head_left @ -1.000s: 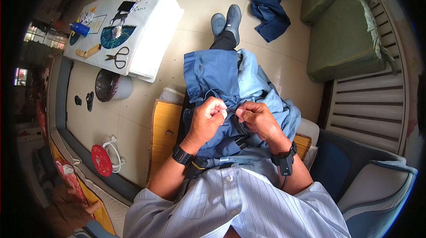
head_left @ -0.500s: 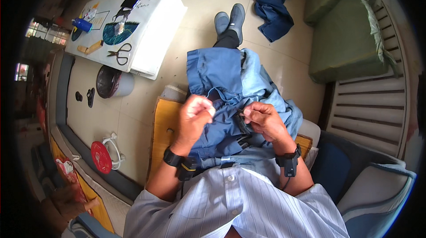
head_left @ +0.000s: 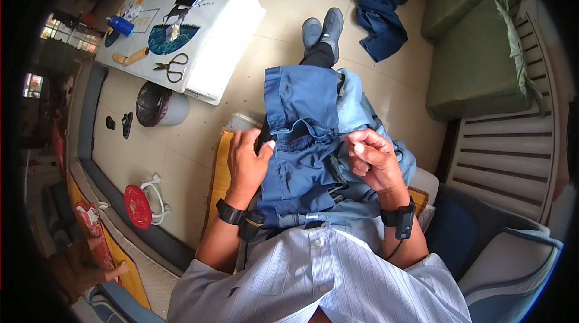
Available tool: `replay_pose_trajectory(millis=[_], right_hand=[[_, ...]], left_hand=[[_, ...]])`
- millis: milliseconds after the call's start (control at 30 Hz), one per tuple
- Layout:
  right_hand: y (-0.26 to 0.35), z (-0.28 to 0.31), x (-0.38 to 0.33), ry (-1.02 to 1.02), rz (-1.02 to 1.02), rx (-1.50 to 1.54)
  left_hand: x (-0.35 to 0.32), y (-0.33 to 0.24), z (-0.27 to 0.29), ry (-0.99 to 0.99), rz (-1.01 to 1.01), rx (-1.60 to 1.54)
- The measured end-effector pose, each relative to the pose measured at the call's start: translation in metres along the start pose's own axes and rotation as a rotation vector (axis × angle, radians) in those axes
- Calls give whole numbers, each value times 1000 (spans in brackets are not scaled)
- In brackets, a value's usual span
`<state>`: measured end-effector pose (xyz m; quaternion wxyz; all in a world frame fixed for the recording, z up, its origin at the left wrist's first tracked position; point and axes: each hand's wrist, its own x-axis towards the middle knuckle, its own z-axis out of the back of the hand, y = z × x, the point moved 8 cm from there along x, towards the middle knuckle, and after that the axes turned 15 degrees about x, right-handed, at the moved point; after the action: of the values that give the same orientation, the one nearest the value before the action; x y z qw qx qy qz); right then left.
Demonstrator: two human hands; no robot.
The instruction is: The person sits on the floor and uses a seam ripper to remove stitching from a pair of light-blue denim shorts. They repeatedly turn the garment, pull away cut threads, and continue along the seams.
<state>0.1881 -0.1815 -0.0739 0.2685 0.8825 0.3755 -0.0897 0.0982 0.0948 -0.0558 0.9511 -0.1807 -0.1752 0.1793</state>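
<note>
Two hands are showing in the head view. The left hand (head_left: 248,163) is hovering at the edge of the dark-blue garment (head_left: 301,97), its grip standing loosely open, holding nothing visible; the right hand's (head_left: 375,157) grip is curling inward — whether it is pinching anything, I cannot tell. The garment is lying across the legs (head_left: 318,56), beside paler blue fabric (head_left: 356,112); with neither hand visibly pinning it, shifting legs could be sliding it floorward.

A pale blue striped shirt (head_left: 289,278) with short sleeves (head_left: 208,281) is fastened by pale buttons (head_left: 319,242). Beyond the shirt, black wrist straps (head_left: 230,212) are fitted with dark boxes (head_left: 406,225) and thin cables (head_left: 396,249); farther out, black trousers (head_left: 319,55) and grey-blue shoes (head_left: 332,25) are worn.
</note>
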Motion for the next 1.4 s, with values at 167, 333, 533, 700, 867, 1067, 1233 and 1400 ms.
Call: replay_pose_trajectory(millis=[167, 333, 533, 700, 867, 1067, 1233, 1400], right_hand=[[-13, 0, 9, 3, -39, -62], [-21, 8, 12, -10, -46, -52], [-22, 15, 11, -43, -51, -27], [-24, 16, 13, -49, -58, -22], [-23, 18, 12, -53, -53, -13], [-22, 20, 11, -54, -26, 22], [2, 22, -1, -120, 68, -69], [46, 37, -18, -193, 199, -750]], left_hand=[[11, -59, -13, 251, -243, -302], [18, -82, -26, 307, -303, -199], [18, -85, -32, 333, -348, -178], [21, -87, -34, 349, -382, -160], [22, -85, -31, 378, -354, -227], [20, -39, -21, 330, -164, -550], [3, 49, 5, 90, 393, -696], [-66, 55, -1, 687, 553, -756]])
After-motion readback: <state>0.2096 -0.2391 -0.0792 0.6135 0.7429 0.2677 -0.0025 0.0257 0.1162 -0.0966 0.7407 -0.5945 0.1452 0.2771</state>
